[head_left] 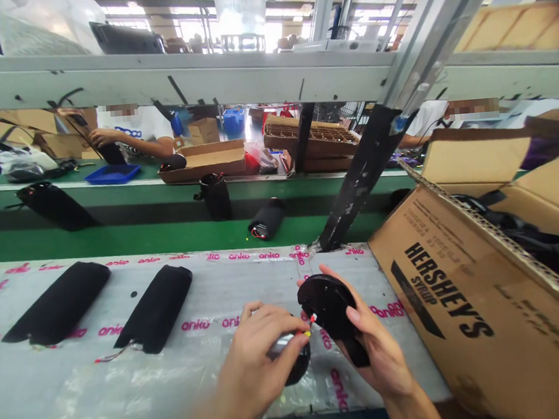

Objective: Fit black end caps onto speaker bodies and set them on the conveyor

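Note:
In my right hand (374, 337) is a black, round-ended part (330, 309), gripped along its side with the thumb over the edge. Its flat dark face is tilted toward my left hand. A small red-and-white connector (312, 318) shows at the edge of that face. My left hand (263, 343) pinches a small yellow-tipped wire end (307, 334) between thumb and index finger. A glossy black round piece (299, 366) lies under the left fingers, mostly covered; I cannot tell whether the hand grips it. Two black fabric-covered cylinders (156, 309) (61, 301) lie to the left, wires at their near ends.
An open Hershey's carton (465, 298) with black items stands at right. Beyond the mat (213, 350) runs a green conveyor (179, 233) carrying several black cylinders (215, 197). A slanted black post (361, 177) rises at the mat's far edge. Co-workers sit across, behind a blue tray (112, 175).

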`<act>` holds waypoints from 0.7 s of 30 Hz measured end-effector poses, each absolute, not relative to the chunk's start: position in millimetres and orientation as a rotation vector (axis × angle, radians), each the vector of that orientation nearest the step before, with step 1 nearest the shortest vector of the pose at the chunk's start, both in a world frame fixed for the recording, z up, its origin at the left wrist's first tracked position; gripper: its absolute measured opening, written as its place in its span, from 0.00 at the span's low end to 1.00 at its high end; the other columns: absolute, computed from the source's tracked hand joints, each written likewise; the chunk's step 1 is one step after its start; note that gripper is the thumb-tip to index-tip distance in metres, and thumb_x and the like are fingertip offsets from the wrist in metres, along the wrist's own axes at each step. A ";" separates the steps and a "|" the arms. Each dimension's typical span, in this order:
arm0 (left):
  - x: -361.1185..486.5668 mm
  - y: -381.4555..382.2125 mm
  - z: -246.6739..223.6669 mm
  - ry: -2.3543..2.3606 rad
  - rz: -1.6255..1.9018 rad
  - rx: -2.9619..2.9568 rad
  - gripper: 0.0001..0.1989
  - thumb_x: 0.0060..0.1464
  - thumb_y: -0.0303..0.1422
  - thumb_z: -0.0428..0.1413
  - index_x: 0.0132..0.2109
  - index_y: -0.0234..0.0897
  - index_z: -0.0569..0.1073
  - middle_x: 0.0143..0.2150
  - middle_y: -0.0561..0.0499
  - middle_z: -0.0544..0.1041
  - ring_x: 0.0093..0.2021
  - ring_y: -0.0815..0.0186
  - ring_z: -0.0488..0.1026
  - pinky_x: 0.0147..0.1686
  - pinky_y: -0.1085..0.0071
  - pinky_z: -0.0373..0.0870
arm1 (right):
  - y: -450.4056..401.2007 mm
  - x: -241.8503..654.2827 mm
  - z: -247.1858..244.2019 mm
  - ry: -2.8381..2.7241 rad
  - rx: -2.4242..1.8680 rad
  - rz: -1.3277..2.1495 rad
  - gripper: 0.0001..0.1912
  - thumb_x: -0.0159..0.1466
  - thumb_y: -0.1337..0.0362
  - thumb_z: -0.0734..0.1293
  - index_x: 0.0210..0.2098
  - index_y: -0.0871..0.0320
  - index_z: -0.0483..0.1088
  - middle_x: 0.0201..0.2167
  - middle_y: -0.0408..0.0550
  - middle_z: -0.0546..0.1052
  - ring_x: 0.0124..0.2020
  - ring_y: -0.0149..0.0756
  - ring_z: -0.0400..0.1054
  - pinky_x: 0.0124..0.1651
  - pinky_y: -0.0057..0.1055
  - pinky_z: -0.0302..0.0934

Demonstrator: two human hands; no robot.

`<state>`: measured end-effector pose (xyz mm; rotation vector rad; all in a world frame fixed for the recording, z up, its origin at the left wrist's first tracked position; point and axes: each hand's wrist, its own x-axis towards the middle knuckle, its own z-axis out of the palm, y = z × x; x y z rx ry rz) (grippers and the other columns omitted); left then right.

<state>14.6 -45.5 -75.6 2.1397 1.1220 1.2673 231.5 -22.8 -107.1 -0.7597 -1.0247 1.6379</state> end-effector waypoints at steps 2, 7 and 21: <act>14.9 -45.5 -77.0 1.116 1.277 2.133 0.10 0.67 0.22 0.63 0.48 0.42 0.78 0.42 0.56 0.85 0.41 0.66 0.82 0.53 0.64 0.63 | -26.2 233.0 -108.1 -1.069 -0.751 1.603 0.33 0.73 0.50 0.68 0.75 0.43 0.64 0.70 0.50 0.76 0.73 0.55 0.67 0.79 0.59 0.51; 16.5 -46.1 -79.2 1.115 1.296 2.118 0.10 0.67 0.21 0.62 0.49 0.42 0.78 0.43 0.56 0.85 0.42 0.66 0.82 0.54 0.64 0.64 | -37.5 246.6 -118.7 -1.191 -0.765 1.543 0.34 0.74 0.50 0.67 0.77 0.41 0.60 0.74 0.49 0.71 0.76 0.55 0.62 0.80 0.59 0.48; 23.1 -47.2 -75.1 1.145 1.337 2.218 0.10 0.66 0.20 0.60 0.47 0.40 0.78 0.40 0.52 0.85 0.40 0.63 0.83 0.49 0.63 0.68 | -45.8 254.2 -98.0 -1.711 -0.840 1.258 0.32 0.73 0.48 0.70 0.75 0.36 0.63 0.77 0.46 0.66 0.78 0.52 0.58 0.79 0.51 0.55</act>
